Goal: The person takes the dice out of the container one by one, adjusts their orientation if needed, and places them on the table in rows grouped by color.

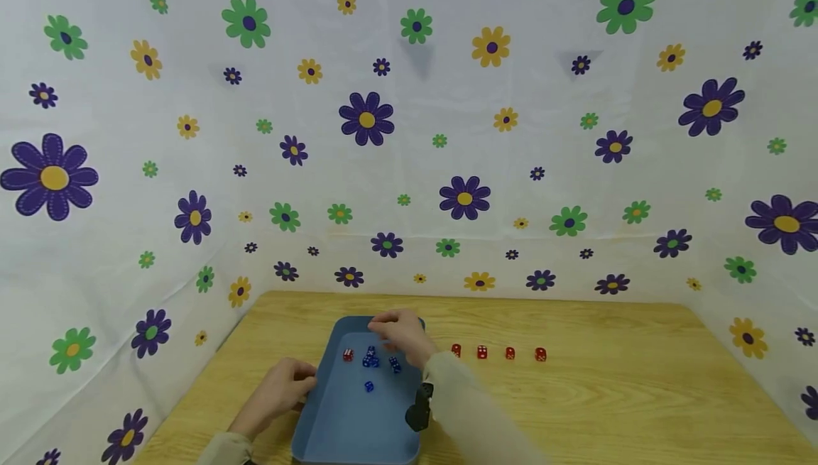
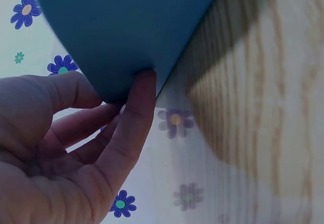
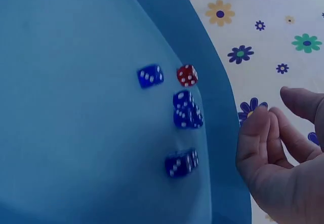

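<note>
My left hand [image 1: 281,388] is at the left wall of a blue-grey tray [image 1: 364,426]. In the left wrist view its thumb and fingers [image 2: 140,102] hold the tray's edge. Over the tray's far end hovers my right hand [image 1: 404,334], its fingers loosely bent. The right wrist view shows a gap between thumb and fingertips with nothing in it. Inside the tray lie one red die [image 1: 348,355] and several blue dice [image 3: 183,116], some of them touching or stacked. A single blue die [image 1: 368,386] sits nearer the tray's middle.
Right of the tray, several red dice [image 1: 482,352] stand in a spaced row on the wooden table [image 1: 613,394]. A white cloth [image 1: 447,167] with flower prints hangs behind the table and along its sides. A black band [image 1: 422,408] circles my right wrist.
</note>
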Motion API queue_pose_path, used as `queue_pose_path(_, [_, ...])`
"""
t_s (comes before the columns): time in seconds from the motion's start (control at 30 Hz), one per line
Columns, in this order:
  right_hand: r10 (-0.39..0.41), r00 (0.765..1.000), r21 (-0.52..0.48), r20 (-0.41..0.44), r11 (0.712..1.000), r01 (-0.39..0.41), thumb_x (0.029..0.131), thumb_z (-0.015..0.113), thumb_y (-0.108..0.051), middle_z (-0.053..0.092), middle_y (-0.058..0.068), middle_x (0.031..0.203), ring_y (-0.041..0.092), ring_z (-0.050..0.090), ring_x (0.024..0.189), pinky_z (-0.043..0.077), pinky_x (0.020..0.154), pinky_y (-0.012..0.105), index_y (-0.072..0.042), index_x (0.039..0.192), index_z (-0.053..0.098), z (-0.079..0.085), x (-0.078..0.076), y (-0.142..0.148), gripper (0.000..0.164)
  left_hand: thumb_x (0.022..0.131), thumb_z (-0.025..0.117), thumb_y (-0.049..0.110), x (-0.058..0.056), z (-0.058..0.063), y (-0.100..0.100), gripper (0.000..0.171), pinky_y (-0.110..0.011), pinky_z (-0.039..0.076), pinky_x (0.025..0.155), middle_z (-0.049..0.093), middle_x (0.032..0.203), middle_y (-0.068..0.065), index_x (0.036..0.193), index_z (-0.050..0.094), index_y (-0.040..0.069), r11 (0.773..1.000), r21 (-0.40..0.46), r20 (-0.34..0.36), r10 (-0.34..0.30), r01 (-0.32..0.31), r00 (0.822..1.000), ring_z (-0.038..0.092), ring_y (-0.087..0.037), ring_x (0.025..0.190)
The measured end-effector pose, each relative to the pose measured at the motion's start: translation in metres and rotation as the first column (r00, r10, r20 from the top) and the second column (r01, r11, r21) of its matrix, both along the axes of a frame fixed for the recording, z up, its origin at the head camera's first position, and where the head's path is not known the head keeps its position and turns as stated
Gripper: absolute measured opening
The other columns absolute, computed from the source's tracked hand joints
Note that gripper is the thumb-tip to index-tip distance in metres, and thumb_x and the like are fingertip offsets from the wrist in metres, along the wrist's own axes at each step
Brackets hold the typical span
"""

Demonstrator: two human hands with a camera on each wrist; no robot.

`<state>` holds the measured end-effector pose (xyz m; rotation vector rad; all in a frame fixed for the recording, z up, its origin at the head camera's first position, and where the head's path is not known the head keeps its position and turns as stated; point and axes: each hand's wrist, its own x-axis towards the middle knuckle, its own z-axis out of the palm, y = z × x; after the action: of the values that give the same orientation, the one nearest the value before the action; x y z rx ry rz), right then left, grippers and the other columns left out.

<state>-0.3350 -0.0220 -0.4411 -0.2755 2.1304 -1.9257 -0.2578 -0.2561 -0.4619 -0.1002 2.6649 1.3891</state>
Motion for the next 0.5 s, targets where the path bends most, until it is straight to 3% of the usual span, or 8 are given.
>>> queue_pose_path(0.1, [-0.022, 1.000, -0.016, 0.016, 1.000, 0.022, 0.092, 0.068, -0.018, 0.065, 0.010, 0.108, 0.022, 0.059, 0.085, 0.055, 0.074, 0.034, -0.002, 0.111, 0.069, -0.001, -0.001, -0.013, 0.025, 0.094, 0.054, 0.002, 0.000, 0.000, -0.002, 0.023, -0.038, 0.059, 0.062, 0.071, 0.093, -0.012, 0.109, 0.068, -0.010, 1.000, 0.000, -0.002, 0.007, -0.007, 1.000, 0.067, -0.020, 0.076])
queue_pose_path(0.23, [-0.049, 0.999, 0.050, -0.022, 0.998, 0.050, 0.091, 0.068, -0.018, 0.066, 0.009, 0.111, 0.014, 0.050, 0.068, 0.048, 0.063, 0.032, -0.003, 0.111, 0.071, -0.009, 0.000, -0.026, 0.025, 0.095, 0.053, 0.003, 0.000, 0.000, -0.003, 0.024, -0.039, 0.059, 0.063, 0.071, 0.095, -0.013, 0.109, 0.068, -0.010, 1.000, 0.008, 0.004, -0.008, 0.008, 1.000, 0.068, -0.021, 0.077])
queue_pose_path(0.4, [-0.079, 0.991, 0.193, -0.104, 0.976, 0.098, 0.086, 0.075, -0.021, 0.070, 0.006, 0.104, 0.012, 0.058, 0.078, 0.053, 0.070, 0.033, -0.005, 0.105, 0.074, -0.023, 0.003, -0.041, 0.025, 0.095, 0.053, 0.003, 0.001, 0.000, -0.004, 0.024, -0.039, 0.059, 0.064, 0.071, 0.097, -0.013, 0.109, 0.068, -0.010, 1.000, 0.011, 0.003, -0.019, 0.019, 1.000, 0.068, -0.021, 0.079])
queue_pose_path(0.5, [-0.065, 0.983, 0.287, -0.174, 0.951, 0.114, 0.082, 0.079, -0.025, 0.071, 0.009, 0.102, 0.017, 0.063, 0.077, 0.055, 0.068, 0.035, -0.005, 0.107, 0.073, -0.027, 0.005, -0.047, 0.033, 0.095, 0.053, 0.003, 0.001, 0.001, -0.004, 0.024, -0.039, 0.059, 0.064, 0.071, 0.097, -0.013, 0.110, 0.067, -0.010, 1.000, 0.015, 0.002, -0.026, 0.026, 1.000, 0.068, -0.021, 0.079])
